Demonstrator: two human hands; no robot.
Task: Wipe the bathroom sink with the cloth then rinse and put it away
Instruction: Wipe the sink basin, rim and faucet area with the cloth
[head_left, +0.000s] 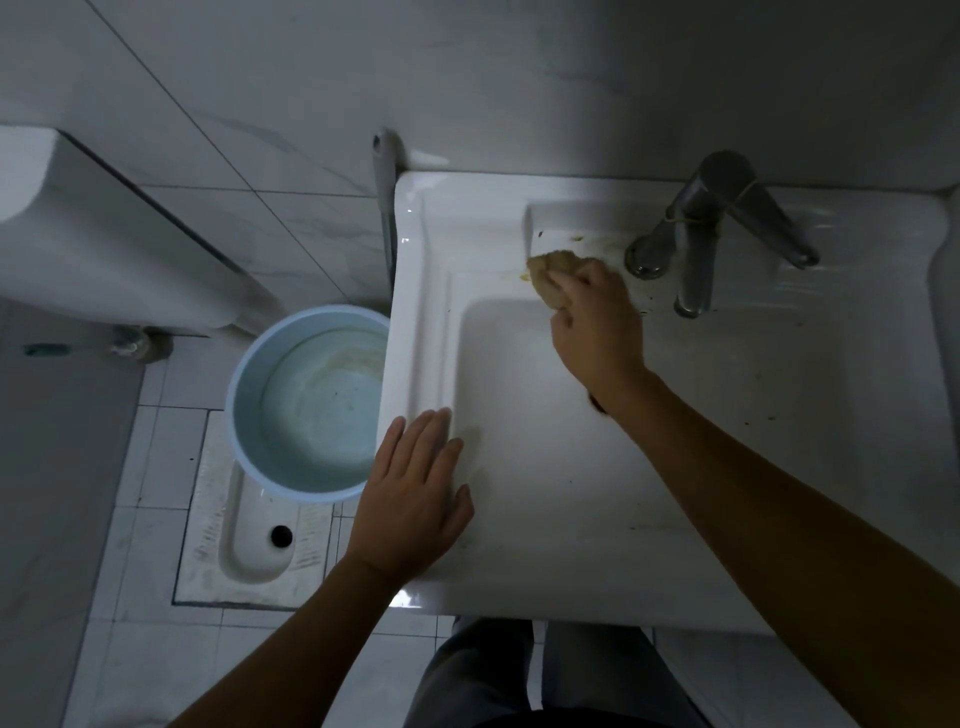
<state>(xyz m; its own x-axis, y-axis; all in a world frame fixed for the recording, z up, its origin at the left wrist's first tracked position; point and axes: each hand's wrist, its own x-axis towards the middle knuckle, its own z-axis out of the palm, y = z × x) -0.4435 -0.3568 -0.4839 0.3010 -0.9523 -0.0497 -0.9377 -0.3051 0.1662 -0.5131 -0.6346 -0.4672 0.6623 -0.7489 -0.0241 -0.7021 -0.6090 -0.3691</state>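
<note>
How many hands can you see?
2. The left hand rests flat on the left rim of the sink. The right hand grips the cloth beside the tap. None seem hidden.

The bucket stands on the floor just left of your sink, at the squat pan's far end. The tap is on the sink's far ledge, with the cloth just left of it under your right hand. Your left hand rests on the near-left rim.
</note>
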